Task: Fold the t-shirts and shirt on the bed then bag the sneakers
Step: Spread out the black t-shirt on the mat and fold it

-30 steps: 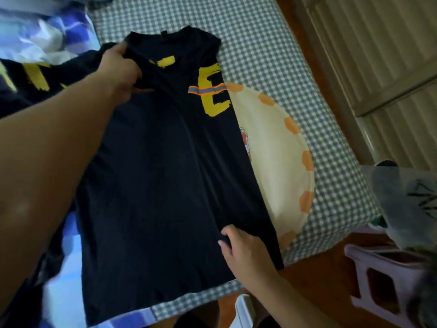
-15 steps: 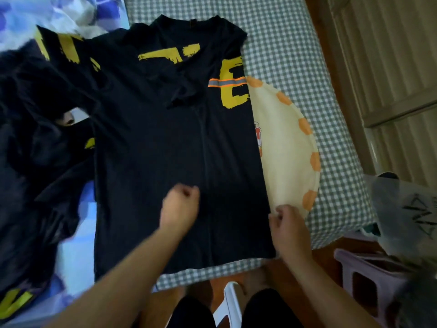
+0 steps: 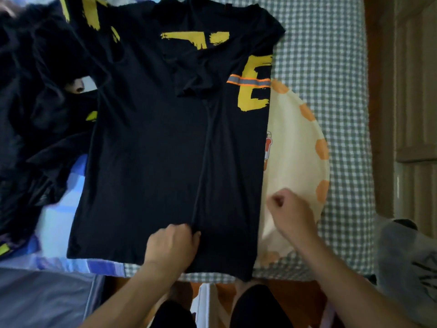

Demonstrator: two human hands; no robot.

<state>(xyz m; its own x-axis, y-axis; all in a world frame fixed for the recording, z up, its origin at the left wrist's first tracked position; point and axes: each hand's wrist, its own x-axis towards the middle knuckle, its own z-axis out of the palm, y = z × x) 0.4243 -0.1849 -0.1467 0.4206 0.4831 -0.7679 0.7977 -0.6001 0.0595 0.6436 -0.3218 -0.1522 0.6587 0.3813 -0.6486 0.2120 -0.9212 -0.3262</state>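
T-shirt [image 3: 151, 143], black with yellow print, lies flat on the bed [image 3: 331, 55], 1 side folded in.

Your left hand [image 3: 172, 247] pinches the folded edge near the hem; your right hand [image 3: 290, 214] is curled just beside the shirt's right edge, over a cream cloth [image 3: 293, 147], and you cannot tell whether that grip holds anything. Judging by this, folding has barely begun: a dark heap of clothes [image 3: 35, 91] waits at the left, and the sneakers are not in view.
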